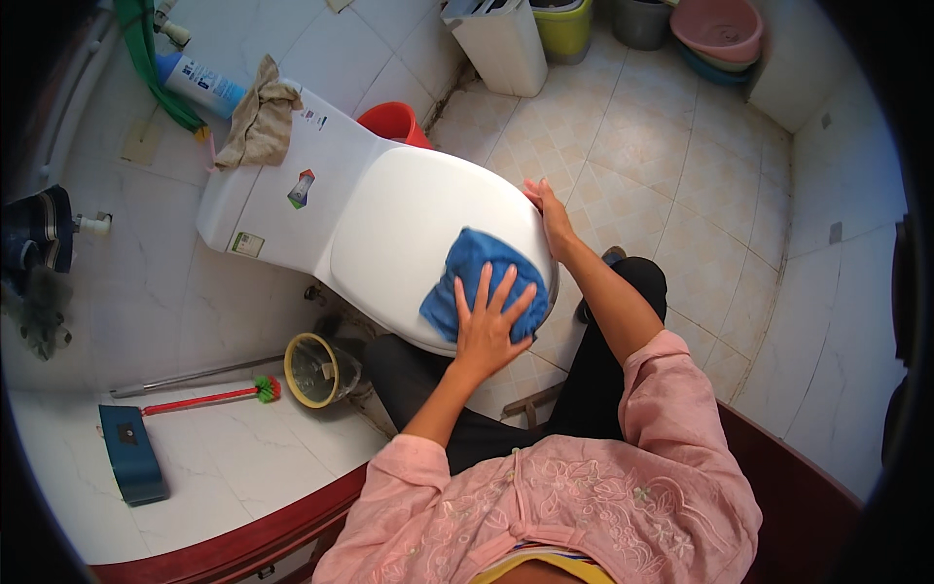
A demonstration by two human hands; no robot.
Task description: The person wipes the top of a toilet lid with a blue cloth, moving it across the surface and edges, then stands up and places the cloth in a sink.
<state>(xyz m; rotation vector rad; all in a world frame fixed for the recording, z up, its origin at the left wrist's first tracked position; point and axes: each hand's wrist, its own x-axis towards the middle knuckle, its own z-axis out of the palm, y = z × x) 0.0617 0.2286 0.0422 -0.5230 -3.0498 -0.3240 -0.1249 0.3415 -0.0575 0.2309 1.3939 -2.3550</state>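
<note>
A white toilet [258, 209] stands in front of me with its lid [409, 214] down. On the near part of the lid lies a crumpled blue cloth [469, 255]. My left hand [491, 321] presses flat on that cloth with its fingers spread. At the lid's right edge rests my right hand [553, 216], its fingers stretched along the rim and nothing visible in it; part of its palm side is hidden. Over the tank's top hangs a beige rag [261, 117], beside a blue and white bottle [202, 86].
A red bucket [392, 123] stands behind the toilet. To the left are a yellow-rimmed bin [313, 373], a red-handled brush [209, 397] and a dark teal holder [134, 457]. A white bin [501, 44], a lime green bin [564, 31] and a pink basin [718, 27] line the far wall.
</note>
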